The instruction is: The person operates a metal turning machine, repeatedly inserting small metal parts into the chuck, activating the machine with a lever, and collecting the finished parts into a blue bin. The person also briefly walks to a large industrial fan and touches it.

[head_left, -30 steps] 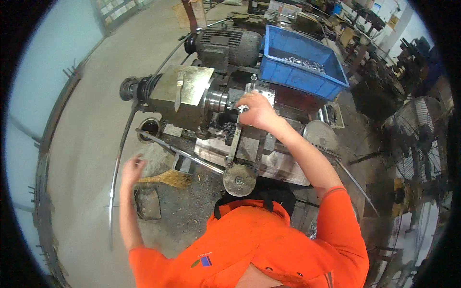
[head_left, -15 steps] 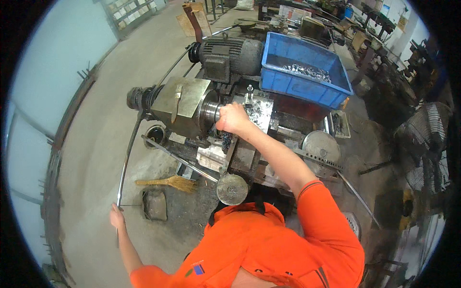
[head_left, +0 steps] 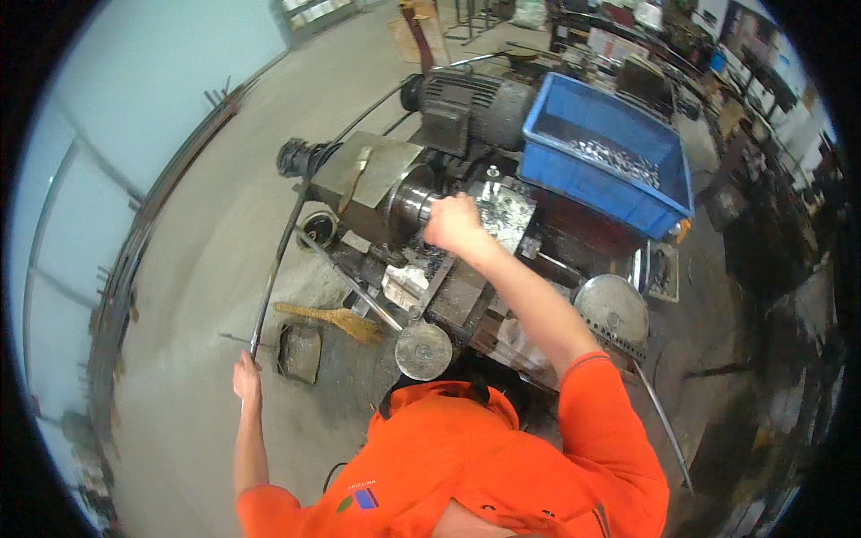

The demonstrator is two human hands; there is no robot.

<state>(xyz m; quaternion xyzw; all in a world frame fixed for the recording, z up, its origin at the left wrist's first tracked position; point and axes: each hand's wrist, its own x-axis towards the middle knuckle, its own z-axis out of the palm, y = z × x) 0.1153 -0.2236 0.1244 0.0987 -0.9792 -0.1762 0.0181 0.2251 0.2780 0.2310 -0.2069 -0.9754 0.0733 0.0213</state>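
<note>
Workshop floor, small lathe (head_left: 430, 224). Left hand (head_left: 247, 377) has its fingers closed round long bar (head_left: 278, 260); right hand (head_left: 453, 224) at chuck (head_left: 414, 204), grip unclear. Best feed bar straight, level with spindle.

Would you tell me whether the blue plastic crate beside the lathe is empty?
No, the blue plastic crate holds a heap of small shiny metal parts along its floor.
</note>
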